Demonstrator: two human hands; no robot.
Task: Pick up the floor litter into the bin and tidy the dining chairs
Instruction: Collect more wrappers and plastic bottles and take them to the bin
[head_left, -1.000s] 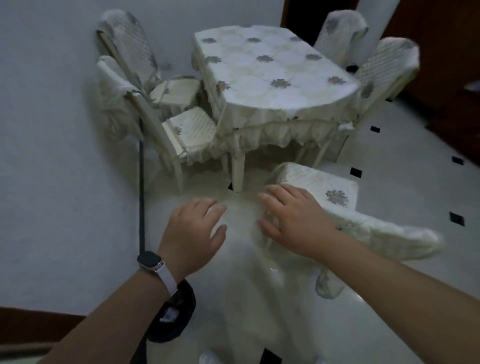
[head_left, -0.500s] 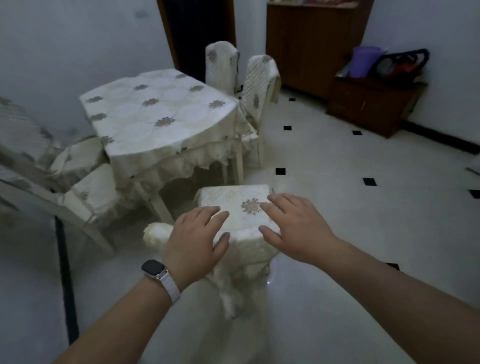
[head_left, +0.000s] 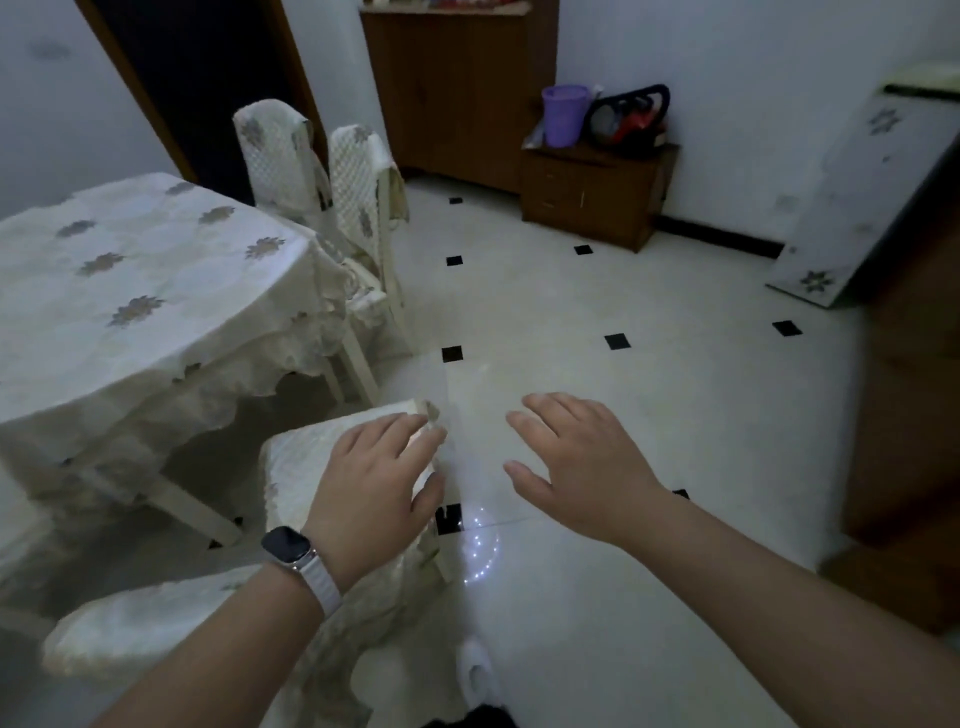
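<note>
A dining chair in a cream cover (head_left: 296, 462) stands just below me, its seat toward the covered dining table (head_left: 140, 291) and its padded back (head_left: 140, 629) at the lower left. My left hand (head_left: 374, 488), with a watch on the wrist, hovers over the seat's right corner with relaxed fingers and holds nothing. My right hand (head_left: 576, 467) is spread open above the bare floor to the right of the chair. Two more covered chairs (head_left: 332, 171) stand at the table's far side. No litter or bin shows in this view.
A low wooden cabinet (head_left: 592, 192) carries a purple bucket (head_left: 563, 114) and a dark bag by the far wall. A tall wardrobe (head_left: 457, 83) stands behind it. A flowered panel (head_left: 852, 197) leans at the right beside brown furniture. White floor tiles with black insets (head_left: 618, 341) stretch ahead.
The view has swung to the right, away from the table. My right hand has come off the chair seat and now hangs over the floor. My left hand sits over the seat's right corner.
</note>
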